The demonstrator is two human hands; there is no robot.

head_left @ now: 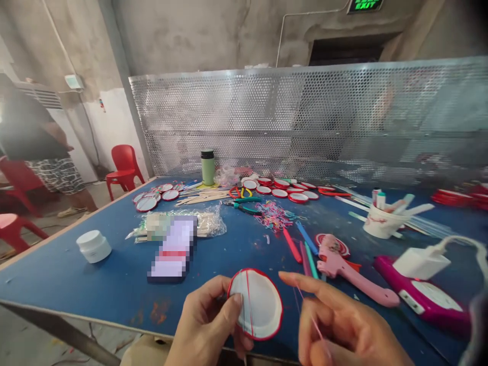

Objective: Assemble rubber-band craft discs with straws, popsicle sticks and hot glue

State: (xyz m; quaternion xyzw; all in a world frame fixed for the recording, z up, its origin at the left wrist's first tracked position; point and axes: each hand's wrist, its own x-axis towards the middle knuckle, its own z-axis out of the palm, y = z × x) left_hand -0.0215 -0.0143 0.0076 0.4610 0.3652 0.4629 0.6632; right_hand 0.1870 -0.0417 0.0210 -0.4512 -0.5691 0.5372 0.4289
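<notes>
My left hand (pixel 208 325) grips a round white lid with a red rim (pixel 259 305), thumb on its face, near the table's front edge. A thin red band runs top to bottom across the lid. My right hand (pixel 343 325) sits just right of the lid, index finger pointing toward it, pinching a thin pink rubber band (pixel 315 325) that trails over the fingers.
On the blue table (pixel 95 274): a pink glue gun (pixel 343 269), a magenta device with a white charger (pixel 419 264), coloured sticks (pixel 301 244), loose rubber bands (pixel 272 213), a white jar (pixel 93 246), a paper cup (pixel 381 221), more lids (pixel 282 189), a green bottle (pixel 208 168). A person stands far left by red chairs (pixel 124 170).
</notes>
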